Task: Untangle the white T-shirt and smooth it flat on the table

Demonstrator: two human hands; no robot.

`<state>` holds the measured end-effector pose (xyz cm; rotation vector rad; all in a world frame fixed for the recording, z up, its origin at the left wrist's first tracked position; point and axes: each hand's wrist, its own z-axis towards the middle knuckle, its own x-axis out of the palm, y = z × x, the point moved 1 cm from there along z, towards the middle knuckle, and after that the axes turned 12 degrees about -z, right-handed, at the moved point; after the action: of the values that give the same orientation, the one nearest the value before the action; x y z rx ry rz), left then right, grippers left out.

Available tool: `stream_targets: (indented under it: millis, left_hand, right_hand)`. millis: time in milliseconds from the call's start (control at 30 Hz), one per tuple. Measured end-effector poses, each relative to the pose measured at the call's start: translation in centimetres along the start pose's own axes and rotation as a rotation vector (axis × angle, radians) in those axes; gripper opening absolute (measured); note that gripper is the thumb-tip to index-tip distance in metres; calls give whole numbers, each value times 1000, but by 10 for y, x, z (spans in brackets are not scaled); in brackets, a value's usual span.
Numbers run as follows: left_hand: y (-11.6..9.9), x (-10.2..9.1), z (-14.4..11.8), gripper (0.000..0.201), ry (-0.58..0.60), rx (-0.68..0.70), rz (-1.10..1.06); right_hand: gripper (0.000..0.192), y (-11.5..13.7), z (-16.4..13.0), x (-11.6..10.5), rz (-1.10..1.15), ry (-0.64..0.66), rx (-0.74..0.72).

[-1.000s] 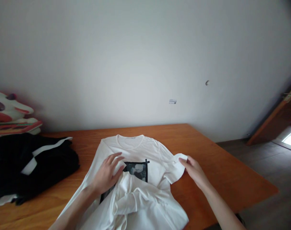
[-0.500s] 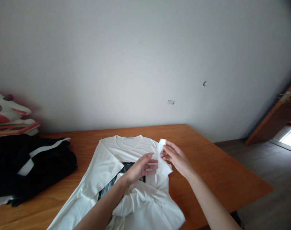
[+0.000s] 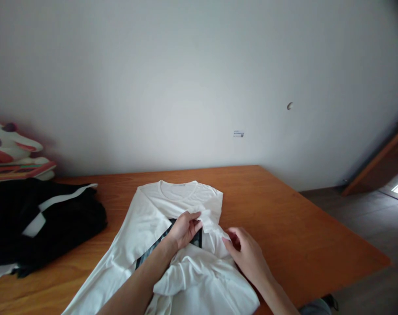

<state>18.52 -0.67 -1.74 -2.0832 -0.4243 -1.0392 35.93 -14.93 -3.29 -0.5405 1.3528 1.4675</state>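
A white T-shirt (image 3: 146, 214) with a dark printed square lies face up on the wooden table (image 3: 284, 227), neck toward the wall. Its right sleeve is folded inward over the chest. My left hand (image 3: 184, 227) pinches the end of that sleeve over the print. My right hand (image 3: 246, 256) grips the shirt's right side edge just below the folded sleeve. The lower part of the shirt is bunched between my forearms.
A pile of black clothes with white stripes (image 3: 38, 223) lies on the table's left side. Behind it, against the wall, sits a white and red plush toy (image 3: 12, 153). The table's right edge drops to a grey floor (image 3: 366, 218).
The right sleeve went from spread out to folded across the chest. My left hand took over the sleeve end from my right hand, which moved down to the shirt's side edge.
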Motion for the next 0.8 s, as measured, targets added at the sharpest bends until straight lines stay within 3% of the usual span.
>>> stream_targets:
  millis: [200,333,467,567,667,800]
  left_hand:
    - [-3,6,-10,4,146,-19,-33]
    - [-2,6,-9,9,59,3,3]
    - [4,2,-4,20,-81,32,119]
    - [4,-1,-2,29,-137,92,188]
    - [1,-3,-4,25,-145,145,284]
    - [-4,-4,-7,31,-47,290,422]
  right_hand:
    - [22,18,3,-2,-179,-44,-11]
    - [11,10,-3,-9,-277,-83,14]
    - [6,-2,-10,-11,-320,-37,16]
    - [33,-7,-13,-8,-235,10,-71]
    - [46,-9,-14,-7,-185,77,-139]
    - [31,-11,-15,-8,-148,142,-127]
